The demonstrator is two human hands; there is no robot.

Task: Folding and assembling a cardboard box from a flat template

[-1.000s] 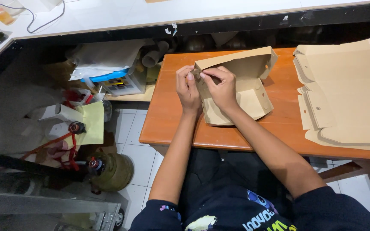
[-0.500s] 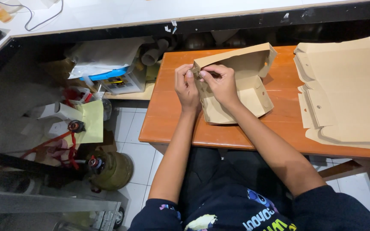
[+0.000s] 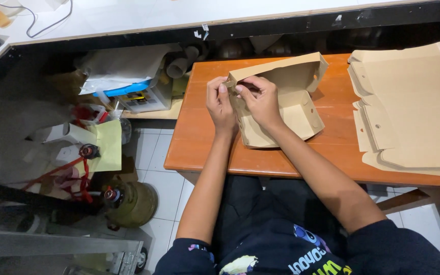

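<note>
Two bare hands meet at the left corner of a half-folded brown cardboard box (image 3: 286, 109), which rests on the orange-brown wooden table (image 3: 204, 137). Left hand (image 3: 221, 104): fingers pinch the corner flap from the left. Right hand (image 3: 260, 102): fingers grip the same corner from the right, palm over the box's left wall. Box lid stands raised at the rear. Well apart to the right lies a stack of flat unfolded cardboard box blanks (image 3: 413, 107).

A half-folded tan cardboard box (image 3: 281, 102) on the orange table (image 3: 199, 137), flat tan blanks (image 3: 413, 112) stacked right.
</note>
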